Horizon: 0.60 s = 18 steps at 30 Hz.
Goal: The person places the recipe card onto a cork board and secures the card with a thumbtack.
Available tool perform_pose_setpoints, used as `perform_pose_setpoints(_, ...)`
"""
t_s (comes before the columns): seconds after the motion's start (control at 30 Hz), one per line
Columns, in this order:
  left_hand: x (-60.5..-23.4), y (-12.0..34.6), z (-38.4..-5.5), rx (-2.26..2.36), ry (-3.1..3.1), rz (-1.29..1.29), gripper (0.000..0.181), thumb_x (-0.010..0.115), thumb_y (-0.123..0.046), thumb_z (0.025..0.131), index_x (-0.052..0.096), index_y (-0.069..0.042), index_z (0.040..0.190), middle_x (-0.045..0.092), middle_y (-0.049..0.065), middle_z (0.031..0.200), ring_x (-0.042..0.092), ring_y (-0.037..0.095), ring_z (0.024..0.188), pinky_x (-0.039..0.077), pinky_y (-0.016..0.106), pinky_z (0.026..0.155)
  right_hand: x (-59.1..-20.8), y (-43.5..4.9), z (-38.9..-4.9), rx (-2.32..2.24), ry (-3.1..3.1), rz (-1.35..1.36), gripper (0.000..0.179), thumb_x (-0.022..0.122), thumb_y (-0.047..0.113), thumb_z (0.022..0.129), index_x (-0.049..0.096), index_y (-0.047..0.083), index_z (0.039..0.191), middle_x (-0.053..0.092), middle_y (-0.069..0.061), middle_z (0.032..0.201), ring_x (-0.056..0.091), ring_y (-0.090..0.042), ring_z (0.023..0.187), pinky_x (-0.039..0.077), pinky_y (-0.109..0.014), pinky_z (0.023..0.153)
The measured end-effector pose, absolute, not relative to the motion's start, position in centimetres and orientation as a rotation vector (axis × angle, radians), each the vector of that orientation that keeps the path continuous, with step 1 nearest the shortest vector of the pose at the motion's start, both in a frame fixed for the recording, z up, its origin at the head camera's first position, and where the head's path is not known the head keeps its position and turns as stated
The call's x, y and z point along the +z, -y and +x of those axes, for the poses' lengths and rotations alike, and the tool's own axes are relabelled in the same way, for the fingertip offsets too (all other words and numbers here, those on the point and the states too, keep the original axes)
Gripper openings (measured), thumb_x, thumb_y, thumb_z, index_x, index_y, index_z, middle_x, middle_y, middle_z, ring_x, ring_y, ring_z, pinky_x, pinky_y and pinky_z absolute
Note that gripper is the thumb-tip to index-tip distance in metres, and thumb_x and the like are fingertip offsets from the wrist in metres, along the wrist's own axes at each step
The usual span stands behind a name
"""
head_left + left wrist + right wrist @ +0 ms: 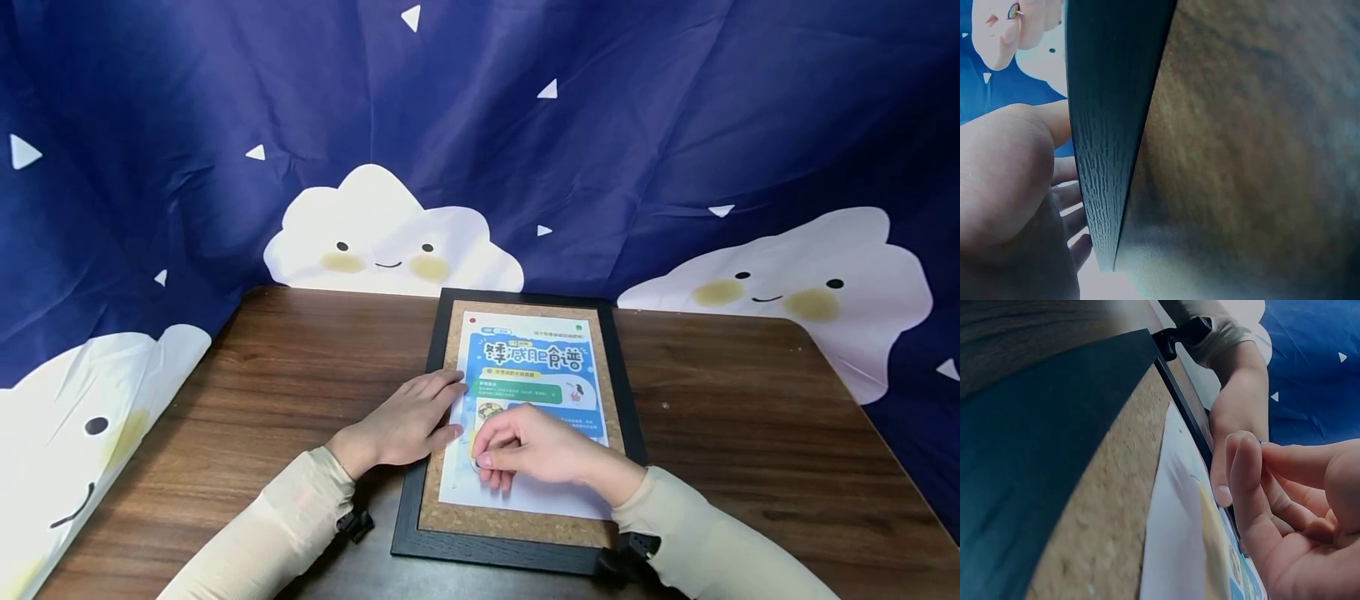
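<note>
A printed poster (pixel 543 497) with blue and white areas and Chinese lettering lies on a cork board (pixel 517 525) in a black frame. A red thumbtack (pixel 472 320) sits at its top left corner, a green thumbtack (pixel 578 327) at its top right. My right hand (pixel 536 446) is over the poster's lower left part, pinching a small thumbtack (pixel 1014 11) between thumb and forefinger; the tack's pin sticks out in the left wrist view. My left hand (pixel 408 417) rests with extended fingers across the board's left edge, fingertips on the poster's left margin.
The board's black frame (pixel 491 550) lies on a brown wooden table (pixel 720 400). Behind and to the left hangs a dark blue curtain (pixel 600 150) with clouds and white triangles. Black wrist cameras sit near both sleeve cuffs, the right one over the frame's lower right corner.
</note>
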State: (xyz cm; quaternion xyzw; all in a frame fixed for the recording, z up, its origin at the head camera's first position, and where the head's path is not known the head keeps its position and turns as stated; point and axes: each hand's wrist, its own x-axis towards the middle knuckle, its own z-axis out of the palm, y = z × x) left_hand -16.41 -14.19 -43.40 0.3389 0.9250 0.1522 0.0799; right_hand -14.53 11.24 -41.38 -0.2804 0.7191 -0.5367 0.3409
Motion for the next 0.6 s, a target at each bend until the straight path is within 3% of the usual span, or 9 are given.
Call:
perform_pose_setpoints(0.27,-43.2,14.2,-16.4,0.458,-2.77,1.019,0.062,0.06,-0.03,0.111,0.044,0.002,0.161,0.038,0.02,0.172,0.035,0.037,0.161,0.03,0.057,0.132,-41.8,-10.1,-14.0,-1.375,-1.808,-0.736,0.014,0.062,0.0,0.107,0.07,-0.012,0.109,0.079,-0.026,0.092,0.073,-0.011,0.071,0.064,-0.026,0.067)
perform_pose_setpoints(0.6,-43.2,14.3,-16.4,0.455,-2.77,1.024,0.062,0.059,-0.03,0.111,0.044,0.003,0.161,0.037,0.02,0.172,0.034,0.038,0.162,0.03,0.057,0.132,-42.8,-9.1,-13.4,-1.38,-1.72,-0.71,0.014,0.061,-0.003,0.106,0.068,-0.014,0.109,0.078,-0.032,0.094,0.075,-0.01,0.071,0.067,-0.033,0.068)
